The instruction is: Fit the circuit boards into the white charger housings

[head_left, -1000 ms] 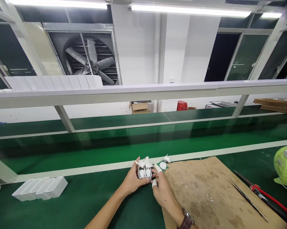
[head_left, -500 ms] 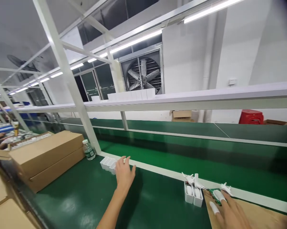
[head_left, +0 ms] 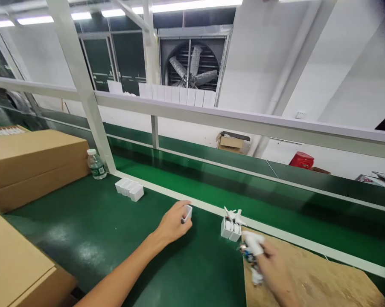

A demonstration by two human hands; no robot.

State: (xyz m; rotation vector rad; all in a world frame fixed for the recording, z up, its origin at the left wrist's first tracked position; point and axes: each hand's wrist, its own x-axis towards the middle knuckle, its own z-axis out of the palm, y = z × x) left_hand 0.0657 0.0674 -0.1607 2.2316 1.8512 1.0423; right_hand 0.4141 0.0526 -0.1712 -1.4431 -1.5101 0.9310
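My left hand (head_left: 175, 221) is closed around a small white plastic case (head_left: 187, 213), held just over the green work surface. Past it stand two filled white cases (head_left: 231, 229), side by side, with white parts sticking out of their tops. My right hand (head_left: 269, 260), blurred by motion, has white covers on its fingertips. It grips a small circuit board assembly (head_left: 249, 255) with a white part dangling below, over the brown cardboard sheet (head_left: 310, 273). Further left, a row of several white cases (head_left: 129, 189) rests near the rail.
A water bottle (head_left: 96, 164) stands by the white post (head_left: 91, 111), beside large cardboard boxes (head_left: 42, 157). Another carton (head_left: 22, 260) lies at the near left. A white rail (head_left: 167, 193) separates my work surface from the green belt (head_left: 186, 183).
My left hand has left the row of cases and moved right with one white case in it. My right hand has lifted the circuit board assembly off the cardboard. The view has tilted down.
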